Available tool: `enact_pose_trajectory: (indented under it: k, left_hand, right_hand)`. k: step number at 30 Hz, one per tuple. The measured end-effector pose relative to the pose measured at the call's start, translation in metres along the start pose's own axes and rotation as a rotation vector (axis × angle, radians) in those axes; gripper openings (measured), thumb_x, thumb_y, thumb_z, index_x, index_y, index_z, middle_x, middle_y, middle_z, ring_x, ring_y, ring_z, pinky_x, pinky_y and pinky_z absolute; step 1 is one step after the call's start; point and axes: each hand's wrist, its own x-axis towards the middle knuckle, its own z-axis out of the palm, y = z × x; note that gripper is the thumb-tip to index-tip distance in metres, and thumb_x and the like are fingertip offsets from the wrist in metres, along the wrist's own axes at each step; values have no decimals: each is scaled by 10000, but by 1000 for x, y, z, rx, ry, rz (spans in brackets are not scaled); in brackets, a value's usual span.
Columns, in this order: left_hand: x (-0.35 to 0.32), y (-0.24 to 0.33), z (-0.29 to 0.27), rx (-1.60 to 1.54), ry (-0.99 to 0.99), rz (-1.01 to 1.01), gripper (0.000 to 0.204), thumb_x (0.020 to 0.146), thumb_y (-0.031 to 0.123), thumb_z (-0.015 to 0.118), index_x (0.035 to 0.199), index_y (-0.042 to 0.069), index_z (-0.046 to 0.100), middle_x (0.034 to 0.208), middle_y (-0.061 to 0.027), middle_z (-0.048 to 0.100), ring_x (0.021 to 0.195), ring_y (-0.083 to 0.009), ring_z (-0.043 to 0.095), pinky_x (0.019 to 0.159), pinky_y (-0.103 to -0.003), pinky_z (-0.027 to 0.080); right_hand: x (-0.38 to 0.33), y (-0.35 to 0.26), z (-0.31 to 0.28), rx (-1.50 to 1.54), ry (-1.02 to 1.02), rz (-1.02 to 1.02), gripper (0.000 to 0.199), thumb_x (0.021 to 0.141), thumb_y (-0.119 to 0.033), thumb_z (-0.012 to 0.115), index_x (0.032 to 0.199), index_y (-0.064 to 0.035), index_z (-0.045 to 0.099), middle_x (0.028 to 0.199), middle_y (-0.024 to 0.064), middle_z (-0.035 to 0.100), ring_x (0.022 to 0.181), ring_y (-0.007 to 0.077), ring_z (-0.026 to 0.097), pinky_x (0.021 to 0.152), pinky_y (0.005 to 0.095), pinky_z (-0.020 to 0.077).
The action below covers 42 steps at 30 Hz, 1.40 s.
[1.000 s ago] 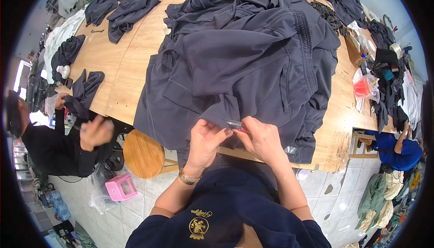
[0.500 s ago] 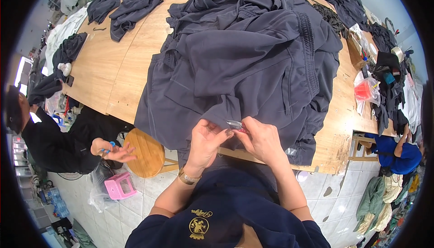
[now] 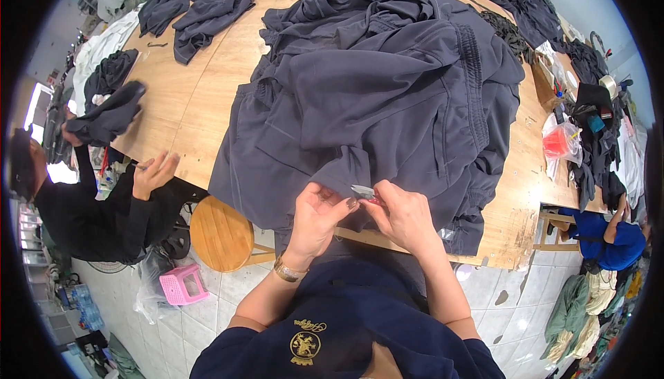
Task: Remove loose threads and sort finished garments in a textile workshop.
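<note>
A pile of dark grey garments (image 3: pixel 366 95) with gathered elastic waistbands covers the table in front of me. At its near edge my left hand (image 3: pixel 315 221) is closed, pinching a fold of the grey fabric between thumb and fingers. Close beside it, my right hand (image 3: pixel 405 214) grips small thread snips (image 3: pixel 362 191). Their metal blades point left against the pinched fabric, and a bit of red handle shows under my fingers. Most of the handle is hidden in my palm.
The wooden table (image 3: pixel 187 109) extends left and away. A round wooden stool (image 3: pixel 220 232) and a pink plastic stool (image 3: pixel 184 285) stand at left. A co-worker in black (image 3: pixel 97 206) lifts a dark garment (image 3: pixel 109 117). A red drink cup (image 3: pixel 559 144) sits at right; beyond is a person in blue (image 3: pixel 609 239).
My hands stay almost in place, with the snips still at the fabric. The co-worker at left has raised a dark garment and moved the other hand up toward the table edge.
</note>
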Motion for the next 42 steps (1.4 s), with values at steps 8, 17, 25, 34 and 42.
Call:
enact_pose_trajectory:
  k: [8, 17, 25, 34, 42]
  left_hand:
    - [-1, -4, -2, 30, -4, 39, 414, 802, -89, 599, 1181, -59, 434, 1124, -149, 532, 1008, -187, 574, 863, -311, 516]
    - [-2, -3, -8, -4, 7, 0, 396, 807, -86, 595, 1170, -46, 442, 1107, -122, 537, 1002, -175, 573, 853, -300, 522]
    - [1, -2, 3, 41, 26, 53, 326, 797, -82, 622, 1089, -32, 485, 1043, -104, 580, 939, -147, 583, 851, -275, 491]
    - [-3, -5, -3, 87, -59, 112, 369, 803, -61, 620, 1145, -28, 483, 1105, -100, 586, 1048, -161, 560, 910, -309, 464]
    - [-1, -10, -2, 181, -47, 140, 315, 793, -49, 628, 1068, -27, 478, 1049, -76, 591, 977, -131, 586, 828, -274, 505]
  right_hand:
    - [4, -4, -1, -1, -25, 12, 221, 809, -199, 649, 798, -34, 502, 643, 126, 576, 568, 322, 581, 500, 371, 442]
    - [3, -5, -1, -24, 1, -16, 208, 805, -191, 653, 804, -32, 518, 634, 124, 569, 552, 312, 577, 497, 364, 440]
    - [8, -4, -1, -16, -3, -14, 221, 817, -209, 638, 788, -38, 502, 655, 126, 578, 566, 321, 587, 493, 378, 445]
    - [12, -19, -3, 2, -74, 25, 207, 829, -151, 613, 769, -22, 463, 628, 202, 503, 591, 401, 529, 512, 406, 404]
    - [9, -16, -17, -120, -136, -125, 245, 905, -293, 548, 870, -52, 518, 716, 252, 561, 639, 443, 547, 519, 456, 423]
